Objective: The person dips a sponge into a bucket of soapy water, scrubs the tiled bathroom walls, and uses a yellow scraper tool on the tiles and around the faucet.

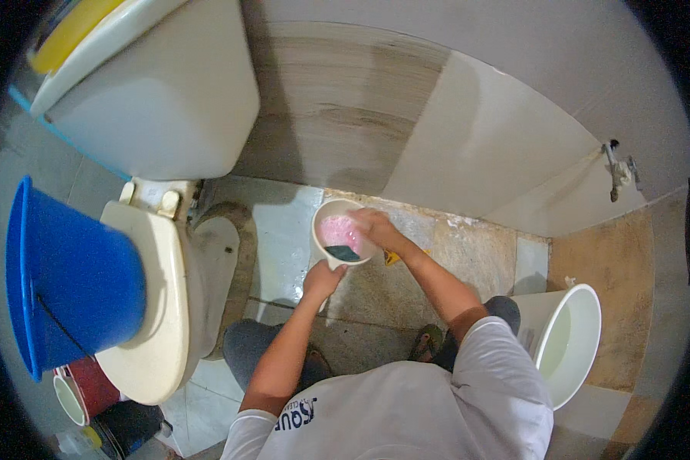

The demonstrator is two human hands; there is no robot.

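A white dipper (pixel 315 222) with foamy pink liquid (pixel 334 228) inside is held out over the floor in front of me. My left hand (pixel 323 282) is closed round its handle at the near side. A dark green scrubbing pad (pixel 342 252) lies in the liquid, against the near wall of the dipper. My right hand (pixel 373 228) is at the dipper's right rim, with its fingers over the opening. Motion smears those fingers, so their grip cannot be made out. Just under the right wrist, a small yellow thing (pixel 392 257) shows on the floor, partly hidden.
To my left stands a toilet (pixel 172 307), its lid closed under a large blue bucket (pixel 84 280). A red container (pixel 92 387) sits on the floor beside it. A white bucket (pixel 595 337) of liquid stands at my right. A tap (pixel 619 172) sticks out from the wall.
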